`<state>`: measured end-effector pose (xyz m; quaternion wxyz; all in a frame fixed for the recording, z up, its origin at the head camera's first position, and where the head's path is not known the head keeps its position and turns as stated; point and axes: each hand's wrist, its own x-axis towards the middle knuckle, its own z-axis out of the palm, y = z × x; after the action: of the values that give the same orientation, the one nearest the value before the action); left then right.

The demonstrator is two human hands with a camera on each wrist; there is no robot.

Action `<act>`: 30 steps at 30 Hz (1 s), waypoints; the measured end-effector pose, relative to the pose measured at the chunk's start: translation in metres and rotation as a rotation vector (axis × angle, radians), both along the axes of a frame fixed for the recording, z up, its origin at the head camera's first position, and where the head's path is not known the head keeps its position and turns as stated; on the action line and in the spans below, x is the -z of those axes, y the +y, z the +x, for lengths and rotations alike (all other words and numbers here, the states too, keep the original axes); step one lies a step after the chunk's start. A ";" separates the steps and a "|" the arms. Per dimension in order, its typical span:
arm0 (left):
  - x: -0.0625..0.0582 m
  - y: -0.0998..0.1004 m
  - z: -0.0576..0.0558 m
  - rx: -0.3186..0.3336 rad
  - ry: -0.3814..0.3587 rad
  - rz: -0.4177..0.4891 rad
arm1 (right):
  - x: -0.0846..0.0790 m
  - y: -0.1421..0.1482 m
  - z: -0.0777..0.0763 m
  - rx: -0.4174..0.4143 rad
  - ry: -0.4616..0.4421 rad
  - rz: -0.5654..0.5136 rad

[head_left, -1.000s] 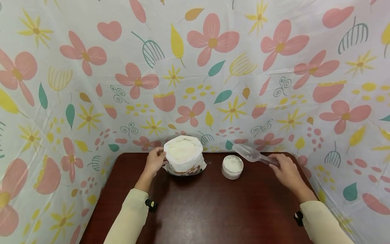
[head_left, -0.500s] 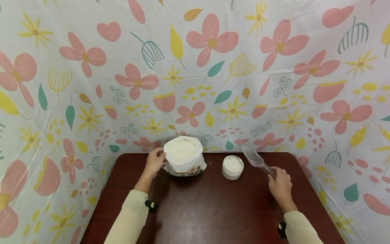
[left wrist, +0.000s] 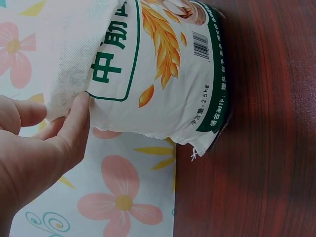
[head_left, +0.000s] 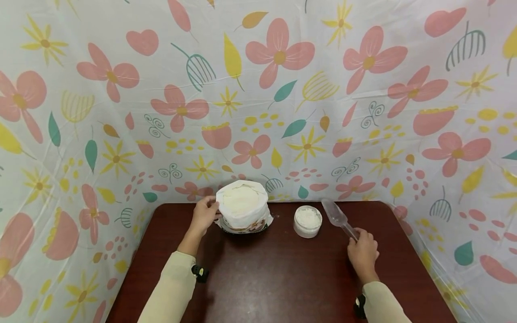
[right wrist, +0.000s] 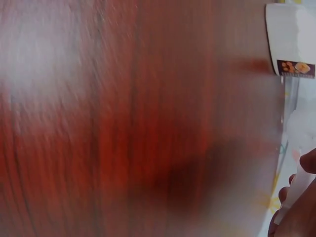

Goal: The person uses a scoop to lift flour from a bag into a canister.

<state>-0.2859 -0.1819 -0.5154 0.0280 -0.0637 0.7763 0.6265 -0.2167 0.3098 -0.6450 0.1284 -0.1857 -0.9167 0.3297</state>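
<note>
A white flour bag point(head_left: 242, 211) stands upright at the back of the table, its top folded outward and pale flour showing inside. My left hand point(head_left: 203, 215) pinches the bag's folded rim on the left side. In the left wrist view, thumb and fingers point(left wrist: 76, 121) hold that cloth edge, beside a printed wheat ear and green writing. My right hand point(head_left: 363, 252) grips the handle of a clear plastic scoop point(head_left: 336, 214), its bowl pointing away toward the wall. Between bag and scoop sits a round tub point(head_left: 308, 222) of white powder. The right wrist view shows only part of the right hand point(right wrist: 298, 202).
The dark red-brown table point(head_left: 274, 278) has its back edge against a hanging flowered cloth point(head_left: 258, 89), which also runs along both sides. A few white specks lie near the bag's right side.
My right hand has come leftward and nearer to me, and the scoop has swung so its bowl sits farther right of the tub. The left hand still holds the bag's rim.
</note>
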 end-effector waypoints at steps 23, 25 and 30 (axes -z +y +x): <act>0.001 0.000 0.002 -0.007 -0.005 0.008 | 0.017 -0.019 0.004 0.076 0.002 -0.028; 0.002 -0.001 0.002 -0.013 -0.004 0.009 | 0.018 -0.020 0.004 0.070 -0.002 -0.026; 0.008 -0.003 0.006 -0.034 0.014 0.016 | 0.023 -0.021 0.006 0.050 -0.001 -0.033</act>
<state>-0.2801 -0.1848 -0.5229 0.0125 -0.0722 0.7703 0.6335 -0.2109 0.2886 -0.6684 0.1331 -0.2110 -0.9062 0.3413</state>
